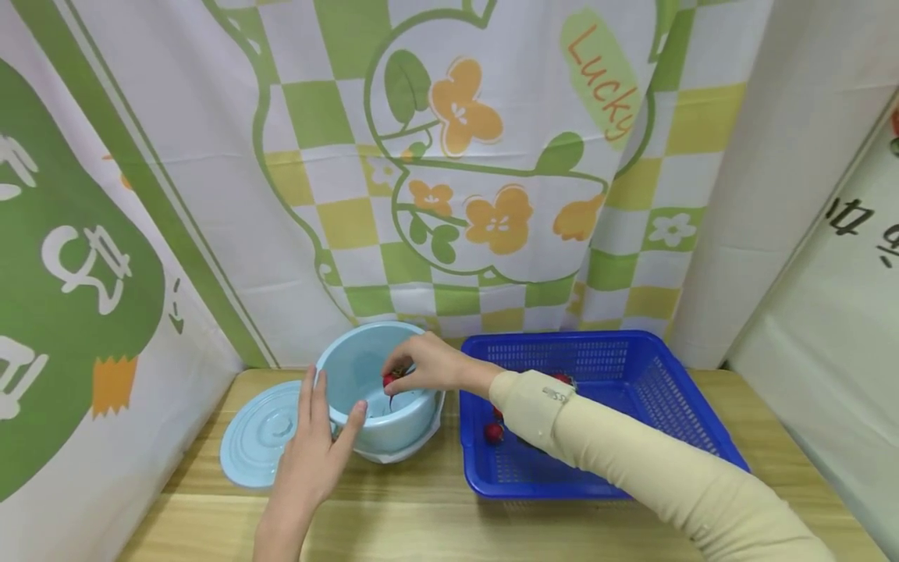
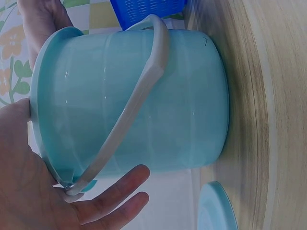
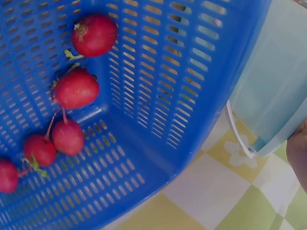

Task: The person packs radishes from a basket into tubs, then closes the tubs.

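A red radish (image 1: pixel 389 379) with a thin root is pinched in the fingers of my right hand (image 1: pixel 431 364), over the mouth of a light blue bucket (image 1: pixel 396 434). My left hand (image 1: pixel 312 449) rests at the bucket's near left rim, its fingers straight and spread, the thumb touching the rim. In the left wrist view the bucket's pale handle (image 2: pixel 128 112) hangs slantwise across its side, beside two extended fingers. Several more radishes (image 3: pixel 76 89) lie in a blue slotted basket (image 3: pixel 192 103) below the right forearm, which hides part of it in the head view.
A round light blue lid (image 1: pixel 254 439) lies on the wooden table (image 1: pixel 393 519) left of the bucket. The blue basket stands to the bucket's right. A patterned cloth (image 1: pixel 337 117) hangs close behind both containers, with more cloth at the left and right sides.
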Demonstrator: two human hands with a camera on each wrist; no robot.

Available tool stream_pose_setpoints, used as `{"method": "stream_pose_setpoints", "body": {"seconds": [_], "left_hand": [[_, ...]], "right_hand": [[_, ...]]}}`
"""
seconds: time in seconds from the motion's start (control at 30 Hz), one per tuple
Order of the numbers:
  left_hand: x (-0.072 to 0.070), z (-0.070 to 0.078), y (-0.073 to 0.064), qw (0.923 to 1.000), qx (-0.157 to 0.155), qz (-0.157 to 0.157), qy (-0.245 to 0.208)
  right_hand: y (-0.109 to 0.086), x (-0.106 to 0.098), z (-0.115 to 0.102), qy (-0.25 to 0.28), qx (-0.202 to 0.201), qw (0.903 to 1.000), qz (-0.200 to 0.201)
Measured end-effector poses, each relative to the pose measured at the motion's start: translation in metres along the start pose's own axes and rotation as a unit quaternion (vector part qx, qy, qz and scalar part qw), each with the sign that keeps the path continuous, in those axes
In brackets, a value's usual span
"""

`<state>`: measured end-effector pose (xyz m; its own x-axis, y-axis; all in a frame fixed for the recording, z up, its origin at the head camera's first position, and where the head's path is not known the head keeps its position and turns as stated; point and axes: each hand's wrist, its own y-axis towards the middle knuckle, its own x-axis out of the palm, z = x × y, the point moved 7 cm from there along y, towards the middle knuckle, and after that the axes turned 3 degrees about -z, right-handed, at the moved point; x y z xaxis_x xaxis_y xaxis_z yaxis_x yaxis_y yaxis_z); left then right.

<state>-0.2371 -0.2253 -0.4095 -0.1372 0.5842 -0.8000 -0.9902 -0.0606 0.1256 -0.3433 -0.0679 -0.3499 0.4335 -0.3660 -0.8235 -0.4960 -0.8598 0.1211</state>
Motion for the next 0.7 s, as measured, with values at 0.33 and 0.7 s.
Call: {"method": "stream_pose_setpoints", "body": {"seconds": [0.33,0.7], "left_hand": [[0.0013,0.0,0.0027,1.0,0.003,0.005,-0.002],[0.0007,-0.0019,0.0007,1.0,0.0,0.006,-0.003]], "right_hand": [[0.0019,0.002,-0.0002,-0.024,0.014,0.9992,-0.03],[0.005,0.0085,-0.0005,-0.036,-0.002,0.9982,-0.048]]}}
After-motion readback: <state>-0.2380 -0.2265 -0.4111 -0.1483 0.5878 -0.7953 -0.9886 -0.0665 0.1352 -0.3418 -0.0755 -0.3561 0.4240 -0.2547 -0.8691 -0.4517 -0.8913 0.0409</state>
